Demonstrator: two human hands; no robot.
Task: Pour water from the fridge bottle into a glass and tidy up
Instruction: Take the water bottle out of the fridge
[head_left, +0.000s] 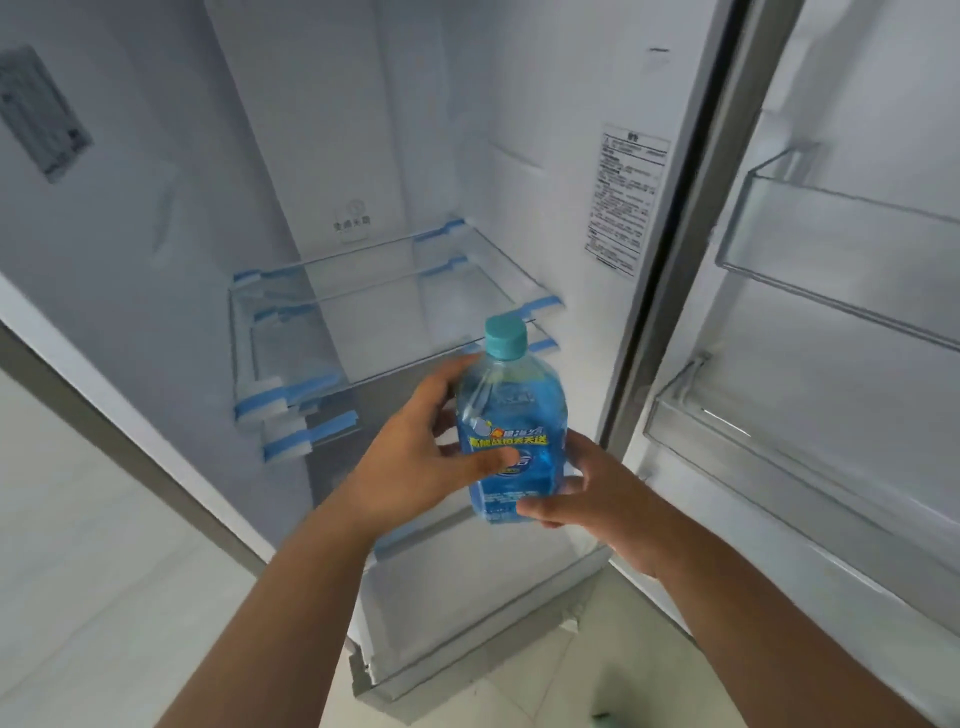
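Observation:
A clear bottle (511, 415) with a blue label and a teal cap stands upright in the air in front of the open fridge (363, 156). My left hand (415, 457) grips its left side, thumb across the label. My right hand (592, 499) holds it lower on the right, thumb under the label's bottom edge and fingers curled behind. The bottle's base is hidden by my right thumb. No glass is in view.
Glass shelves (363, 322) with blue and white end caps sit inside the fridge, bare. The open door (857, 364) stands at the right with clear door bins (831, 244). Pale floor tiles (78, 519) lie at the left and below.

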